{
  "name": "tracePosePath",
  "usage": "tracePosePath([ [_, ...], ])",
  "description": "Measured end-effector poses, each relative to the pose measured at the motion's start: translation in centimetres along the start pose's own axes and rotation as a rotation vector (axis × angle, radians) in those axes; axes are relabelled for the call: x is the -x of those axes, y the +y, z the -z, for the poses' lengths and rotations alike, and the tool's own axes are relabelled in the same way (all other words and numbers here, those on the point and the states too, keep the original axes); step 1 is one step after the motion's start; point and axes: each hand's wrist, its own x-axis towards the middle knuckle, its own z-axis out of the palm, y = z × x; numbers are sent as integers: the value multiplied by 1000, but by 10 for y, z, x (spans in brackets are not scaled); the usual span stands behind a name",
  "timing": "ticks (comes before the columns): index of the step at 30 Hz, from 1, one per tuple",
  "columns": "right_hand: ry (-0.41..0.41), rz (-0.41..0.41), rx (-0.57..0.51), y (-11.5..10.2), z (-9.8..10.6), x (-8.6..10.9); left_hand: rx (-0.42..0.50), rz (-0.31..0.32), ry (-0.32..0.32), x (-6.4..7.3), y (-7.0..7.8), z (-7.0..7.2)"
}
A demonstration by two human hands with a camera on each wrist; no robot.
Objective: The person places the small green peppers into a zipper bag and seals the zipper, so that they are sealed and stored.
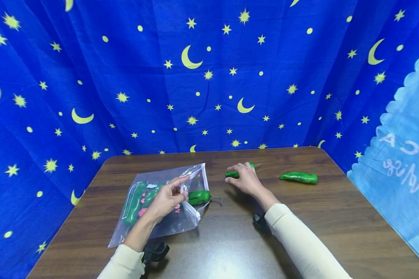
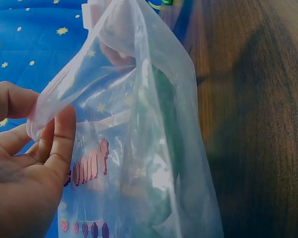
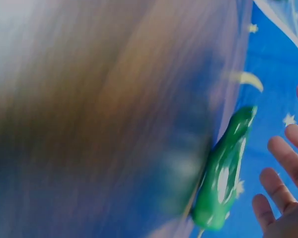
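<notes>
A clear zip bag (image 1: 167,228) with pink print lies at the left of the table, with green peppers (image 1: 134,201) showing through its film. My left hand (image 1: 165,199) pinches the edge of the bag's mouth between thumb and fingers; in the left wrist view that film (image 2: 57,106) is lifted. Another green pepper (image 1: 199,197) lies in the mouth, its stem pointing right. Over a green pepper (image 1: 232,174) to the right of the bag is my right hand (image 1: 246,180), partly covering it. The right wrist view shows the fingers (image 3: 288,161) spread beside that pepper (image 3: 221,178).
One more green pepper (image 1: 298,178) lies farther right on the brown wooden table (image 1: 335,217). A white slider (image 1: 197,215) sits at the bag's near corner. Blue cloth (image 1: 216,85) with yellow stars and moons hangs behind the table.
</notes>
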Motion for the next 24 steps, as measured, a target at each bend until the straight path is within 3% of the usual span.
tracePosePath([
  [10,13,-121,58,35,13,-3,1,5,0,-1,0,0],
  [24,10,-157,122,55,15,-6,5,19,-4,0,2,0],
])
